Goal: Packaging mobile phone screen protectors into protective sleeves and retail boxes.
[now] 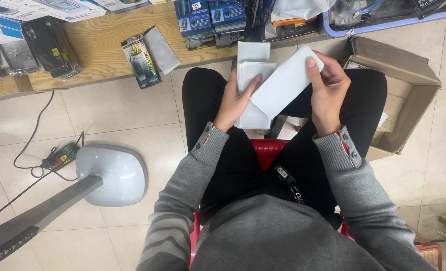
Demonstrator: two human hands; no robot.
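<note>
Over the lap, between the knees, I see both hands working a stack of white sleeves. Left hand (235, 100) is closed around the stack of white sleeves (252, 68) — thumb lies across the front, fingers hidden behind, so the grip is firm but I can't see the fingertips. Stack stands roughly upright, top edge well above the left thumb, bottom edge just below the left wrist line.

Right hand (328, 93) is pinching a single white sleeve (283, 83) — index finger along its upper edge, the other fingers wrapped behind. That sleeve is tilted, upper end at the right fingertips, lower end crossing in front of the stack and touching it next to the left thumb.

Around the hands:
- Right of the right hand, just beside the knee: an open cardboard box (409, 90) on the tile floor; contents too unclear to tell.
- Ahead of both hands: a wooden shelf (102, 45) with packaged phone accessories, one dark packet (141, 61) lying loose near its edge.
- Left of the left hand, well apart: a pale rounded stand base (113, 173) with a grey post, and a power strip (61, 156) with black cable beside it.
- Below the wrists: red stool (268, 150) showing between the legs.
</note>
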